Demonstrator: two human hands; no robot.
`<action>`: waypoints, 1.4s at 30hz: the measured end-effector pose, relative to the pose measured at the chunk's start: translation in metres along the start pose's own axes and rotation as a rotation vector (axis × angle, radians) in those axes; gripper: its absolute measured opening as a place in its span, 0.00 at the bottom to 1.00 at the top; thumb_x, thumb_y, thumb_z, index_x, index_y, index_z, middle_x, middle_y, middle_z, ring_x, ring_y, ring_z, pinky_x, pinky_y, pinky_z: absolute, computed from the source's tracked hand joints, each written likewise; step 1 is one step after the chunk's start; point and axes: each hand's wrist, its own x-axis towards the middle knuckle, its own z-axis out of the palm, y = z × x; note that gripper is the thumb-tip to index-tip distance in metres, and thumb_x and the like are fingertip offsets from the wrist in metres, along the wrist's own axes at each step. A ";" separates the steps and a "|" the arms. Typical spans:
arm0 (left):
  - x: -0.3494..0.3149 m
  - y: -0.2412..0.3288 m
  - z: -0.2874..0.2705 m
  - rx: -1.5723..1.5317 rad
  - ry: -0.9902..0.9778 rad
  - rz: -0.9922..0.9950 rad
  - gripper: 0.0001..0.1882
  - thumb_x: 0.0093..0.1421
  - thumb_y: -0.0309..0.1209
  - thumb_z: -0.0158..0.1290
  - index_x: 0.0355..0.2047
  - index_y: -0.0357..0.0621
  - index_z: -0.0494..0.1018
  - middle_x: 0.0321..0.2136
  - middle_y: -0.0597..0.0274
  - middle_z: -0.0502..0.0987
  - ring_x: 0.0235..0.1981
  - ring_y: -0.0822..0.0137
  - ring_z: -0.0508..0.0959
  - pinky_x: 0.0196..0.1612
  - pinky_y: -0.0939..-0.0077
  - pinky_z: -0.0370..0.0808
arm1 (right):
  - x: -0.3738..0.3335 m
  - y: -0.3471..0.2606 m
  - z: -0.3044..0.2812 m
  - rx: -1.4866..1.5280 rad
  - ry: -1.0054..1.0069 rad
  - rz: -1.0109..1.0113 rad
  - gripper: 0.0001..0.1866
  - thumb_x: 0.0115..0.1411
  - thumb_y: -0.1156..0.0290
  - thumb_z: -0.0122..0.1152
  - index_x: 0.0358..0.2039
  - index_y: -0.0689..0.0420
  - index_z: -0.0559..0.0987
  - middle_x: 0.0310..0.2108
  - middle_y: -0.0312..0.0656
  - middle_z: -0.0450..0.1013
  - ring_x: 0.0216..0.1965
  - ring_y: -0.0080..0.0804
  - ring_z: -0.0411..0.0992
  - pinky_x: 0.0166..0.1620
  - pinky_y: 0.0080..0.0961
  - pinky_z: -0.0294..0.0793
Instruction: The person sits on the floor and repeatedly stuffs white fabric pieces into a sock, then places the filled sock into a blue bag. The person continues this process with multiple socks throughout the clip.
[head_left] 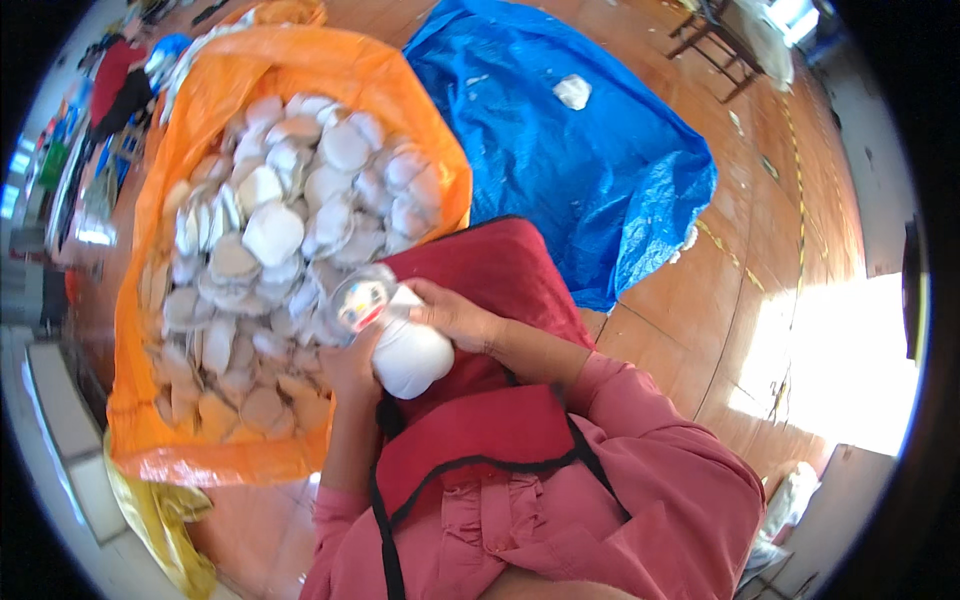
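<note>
Doll (415,362) is in both hands, over the red cloth (490,250) on the lap, just off the near edge of the orange bag (455,190). Painted face (362,304) points to 10 o'clock, bulging white end to 5.

Left hand (352,368) is at the doll's 8 o'clock side: thumb against it, grip looks closed, other fingers mostly hidden. Right hand (458,318) is at 2 o'clock, thumb and fingers clamped on the doll's edge near the neck.

Handling, my read: light, soft, stuffed fabric; squashes under a pinch, low slip risk, won't break. Fabric could pick up dirt. Best hold: cup the fat body, second pinch at the neck; keep fingers off the face, paint or print might smudge.

Around it: pale discs (274,234) heaped in the bag at 10–11 o'clock, blue tarp (590,170) at 1–2.
</note>
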 end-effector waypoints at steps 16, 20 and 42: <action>0.008 -0.017 -0.001 -0.049 -0.133 -0.210 0.24 0.67 0.34 0.48 0.62 0.43 0.58 0.55 0.57 0.69 0.51 0.63 0.72 0.52 0.67 0.71 | -0.038 -0.058 -0.060 -0.308 0.317 0.112 0.16 0.63 0.63 0.61 0.47 0.59 0.77 0.36 0.35 0.77 0.35 0.24 0.75 0.40 0.27 0.76; 0.020 -0.018 -0.038 -0.042 0.062 -0.139 0.20 0.64 0.29 0.52 0.55 0.41 0.65 0.45 0.60 0.74 0.42 0.69 0.75 0.44 0.74 0.72 | -0.043 -0.123 -0.133 -0.086 0.633 -0.257 0.20 0.64 0.60 0.57 0.52 0.59 0.72 0.42 0.41 0.76 0.40 0.31 0.75 0.44 0.33 0.76; 0.091 -0.089 -0.209 0.140 0.291 -0.180 0.10 0.61 0.22 0.51 0.43 0.40 0.71 0.30 0.64 0.74 0.27 0.72 0.74 0.29 0.82 0.72 | -0.027 -0.022 -0.150 -1.028 0.722 -0.323 0.08 0.57 0.77 0.57 0.38 0.59 0.79 0.38 0.45 0.77 0.41 0.36 0.76 0.45 0.27 0.74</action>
